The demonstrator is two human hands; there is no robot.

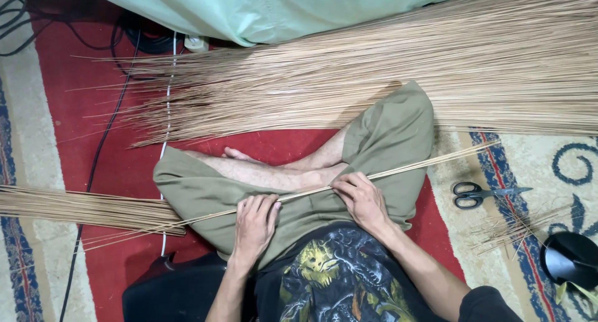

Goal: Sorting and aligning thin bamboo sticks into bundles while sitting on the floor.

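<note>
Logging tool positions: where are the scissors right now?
Head view, the person's right: the black-handled scissors lie on the patterned rug, beyond the right hand.

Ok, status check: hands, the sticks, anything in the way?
Left hand and right hand both gripping a thin bundle of sticks across the lap. Big stick pile beyond the knees. Scissors lying to the right, clear.
</note>
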